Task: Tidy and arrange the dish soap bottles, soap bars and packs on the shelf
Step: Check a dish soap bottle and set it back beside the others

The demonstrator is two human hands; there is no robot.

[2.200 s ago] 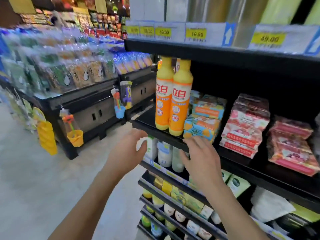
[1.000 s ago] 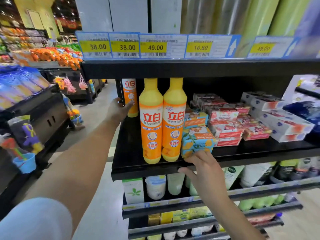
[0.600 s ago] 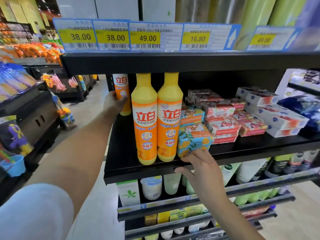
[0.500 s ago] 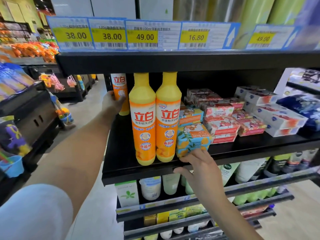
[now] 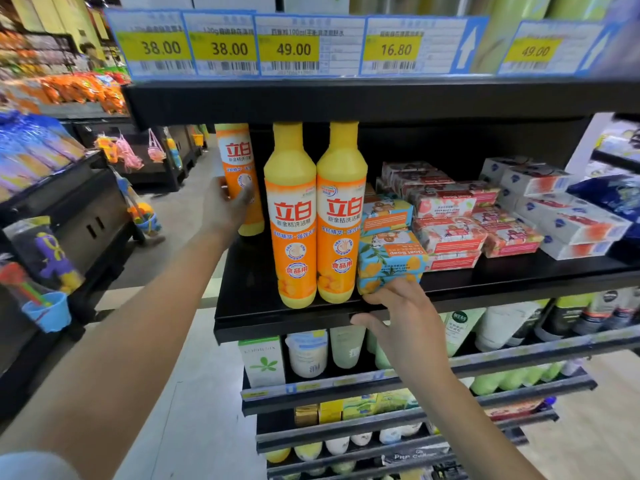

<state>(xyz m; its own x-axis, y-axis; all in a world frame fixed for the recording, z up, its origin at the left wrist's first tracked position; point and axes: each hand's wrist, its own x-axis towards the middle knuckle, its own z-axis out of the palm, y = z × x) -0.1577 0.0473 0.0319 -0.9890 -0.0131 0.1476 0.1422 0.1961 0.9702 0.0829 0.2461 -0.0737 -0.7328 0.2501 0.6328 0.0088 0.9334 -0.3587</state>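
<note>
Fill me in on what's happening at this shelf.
A person is tidying a shop shelf. Their left hand grips the rear dish soap bottle, which stands behind two matching front bottles that are upright side by side. Their right hand touches the bottom of the blue soap pack stack at the shelf's front edge, beside those bottles.

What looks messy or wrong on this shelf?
The blue Goat Soap pack at the front lies with its lettering upside down. One dish soap bottle stands further back than the two front bottles, out of line; the left hand grips it.
</note>
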